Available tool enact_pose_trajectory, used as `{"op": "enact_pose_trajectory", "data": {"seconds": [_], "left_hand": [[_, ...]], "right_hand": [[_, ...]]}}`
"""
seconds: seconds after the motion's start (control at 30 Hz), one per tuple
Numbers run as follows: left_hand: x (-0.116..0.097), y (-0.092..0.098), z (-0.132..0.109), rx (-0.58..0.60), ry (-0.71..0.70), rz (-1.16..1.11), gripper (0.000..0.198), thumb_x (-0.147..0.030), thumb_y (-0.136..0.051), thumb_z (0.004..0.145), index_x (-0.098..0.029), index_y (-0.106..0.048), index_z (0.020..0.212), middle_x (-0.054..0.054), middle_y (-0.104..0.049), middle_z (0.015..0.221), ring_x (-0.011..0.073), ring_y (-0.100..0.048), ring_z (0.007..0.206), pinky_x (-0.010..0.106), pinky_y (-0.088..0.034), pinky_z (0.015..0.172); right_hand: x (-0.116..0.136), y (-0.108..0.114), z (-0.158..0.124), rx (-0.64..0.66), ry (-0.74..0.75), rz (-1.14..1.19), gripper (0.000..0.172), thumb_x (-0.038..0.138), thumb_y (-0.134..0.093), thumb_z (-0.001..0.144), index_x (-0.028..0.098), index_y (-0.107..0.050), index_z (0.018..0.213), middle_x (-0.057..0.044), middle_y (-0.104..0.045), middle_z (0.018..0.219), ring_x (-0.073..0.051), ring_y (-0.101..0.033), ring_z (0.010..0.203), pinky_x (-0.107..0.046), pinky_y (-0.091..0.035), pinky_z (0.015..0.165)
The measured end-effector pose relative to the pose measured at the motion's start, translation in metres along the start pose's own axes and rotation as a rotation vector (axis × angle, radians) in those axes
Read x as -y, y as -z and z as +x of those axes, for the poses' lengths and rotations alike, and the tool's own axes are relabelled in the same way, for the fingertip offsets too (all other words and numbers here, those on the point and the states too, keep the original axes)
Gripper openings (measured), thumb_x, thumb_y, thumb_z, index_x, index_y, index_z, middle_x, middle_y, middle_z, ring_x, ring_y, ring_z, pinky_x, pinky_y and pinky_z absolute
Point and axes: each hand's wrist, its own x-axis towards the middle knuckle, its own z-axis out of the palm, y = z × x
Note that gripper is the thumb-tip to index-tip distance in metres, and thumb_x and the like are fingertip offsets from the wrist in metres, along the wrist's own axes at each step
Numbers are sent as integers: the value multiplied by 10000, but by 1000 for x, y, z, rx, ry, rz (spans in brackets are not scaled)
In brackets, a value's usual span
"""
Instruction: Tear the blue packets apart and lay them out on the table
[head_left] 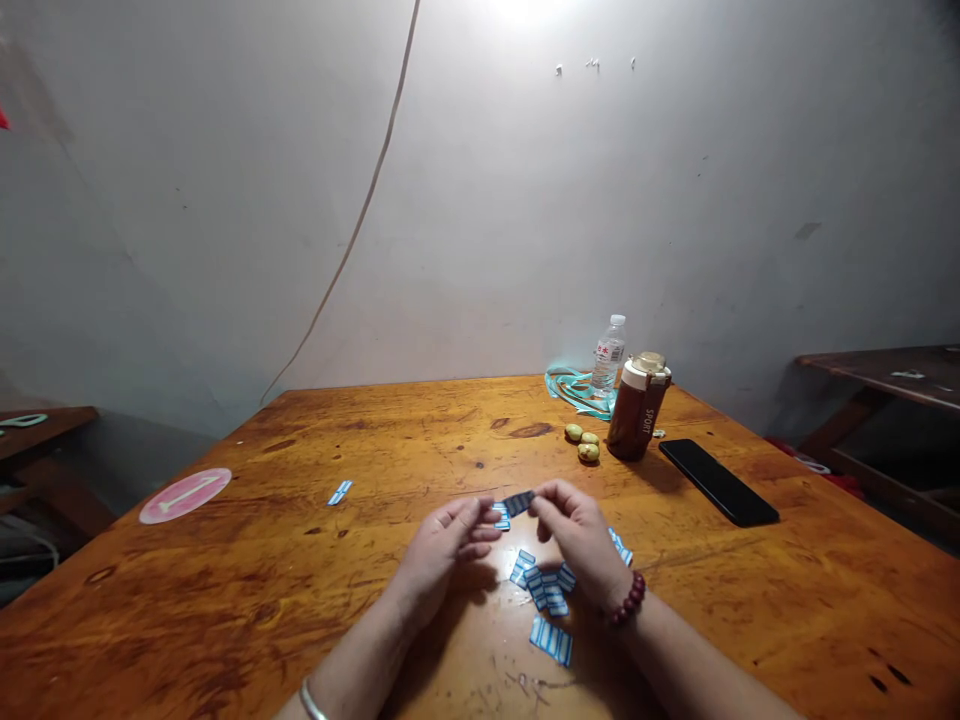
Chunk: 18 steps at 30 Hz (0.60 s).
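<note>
My left hand (454,540) is closed at the fingertips on a small blue-and-white striped card (502,517), whose edge shows beyond the fingers. Just right of it, the thumb and fingers of my right hand (574,525) pinch a small dark card (517,503) with faint lines across it. The two cards are close together above the table. Below my hands lies a loose heap of similar blue-and-white cards (536,588), with one larger striped card (551,640) nearer me. More striped cards (620,547) are partly hidden behind my right hand.
On the wooden table (262,600), a striped piece (340,492) and a pink round sign (186,496) lie left. At right are several small yellowish fruits (589,453), a brown bottle (634,410), a black phone (718,482), a clear water bottle (607,360) and a turquoise ribbon (566,385).
</note>
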Motion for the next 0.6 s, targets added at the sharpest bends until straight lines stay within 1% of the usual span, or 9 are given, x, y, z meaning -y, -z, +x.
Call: {"op": "enact_pose_trajectory", "data": {"seconds": [0.03, 0.1, 0.13, 0.2, 0.23, 0.3, 0.43, 0.53, 0.6], "left_hand": [[-3, 5, 2, -64, -46, -18, 334, -405, -588, 684, -158, -603, 908, 73, -626, 865, 105, -578, 682, 190, -450, 575], [-8, 16, 7, -178, -113, -57, 329, -380, -604, 674, -157, -597, 916, 71, -624, 873, 102, -581, 672, 195, -459, 575], [-10, 20, 9, -217, -127, -70, 327, -363, -617, 665, -155, -595, 916, 66, -624, 859, 95, -577, 651, 193, -459, 567], [-9, 25, 12, -235, -136, -69, 327, -358, -622, 658, -152, -594, 910, 57, -621, 820, 89, -567, 624, 191, -455, 552], [-7, 24, 12, -220, -133, -47, 327, -367, -616, 661, -151, -595, 905, 54, -619, 804, 90, -563, 622, 192, -451, 550], [-3, 19, 11, -166, -134, 45, 321, -394, -589, 677, -150, -605, 886, 53, -617, 782, 99, -557, 636, 195, -441, 555], [5, 4, 4, -4, -189, 320, 291, -390, -548, 706, -152, -631, 852, 51, -624, 755, 122, -539, 660, 211, -416, 579], [5, -5, -2, 118, -277, 488, 253, -360, -536, 717, -147, -655, 783, 43, -625, 715, 140, -526, 668, 229, -398, 616], [4, -7, -5, 158, -306, 546, 251, -351, -521, 726, -142, -658, 712, 28, -605, 653, 135, -508, 634, 221, -380, 593]], "right_hand": [[2, 7, 4, -64, 11, 30, 221, 364, -517, 733, 143, -524, 717, 16, -499, 601, -75, -443, 484, -200, -373, 469], [4, 22, 13, -142, 13, 71, 239, 375, -528, 720, 138, -524, 753, -2, -518, 649, -80, -462, 501, -210, -390, 481], [4, 27, 17, -170, 4, 87, 249, 382, -534, 713, 137, -520, 758, -6, -520, 655, -80, -461, 496, -211, -389, 473], [3, 33, 21, -179, -5, 99, 252, 384, -538, 707, 138, -513, 754, -6, -522, 662, -80, -462, 495, -211, -387, 468], [2, 33, 22, -160, -9, 94, 245, 380, -538, 706, 140, -510, 742, -2, -520, 654, -78, -459, 489, -210, -384, 466], [1, 28, 19, -82, -14, 59, 221, 364, -535, 709, 145, -506, 708, 14, -509, 620, -74, -453, 480, -205, -381, 468], [-1, 8, 4, 103, -37, -93, 185, 332, -511, 723, 155, -513, 671, 39, -465, 557, -70, -426, 462, -180, -348, 428], [-3, -6, -7, 206, 35, -211, 183, 308, -500, 739, 152, -525, 646, 39, -438, 544, -70, -403, 486, -169, -324, 428], [-5, -12, -10, 226, 51, -213, 188, 308, -497, 748, 149, -529, 652, 36, -444, 550, -71, -404, 497, -172, -332, 445]]}}
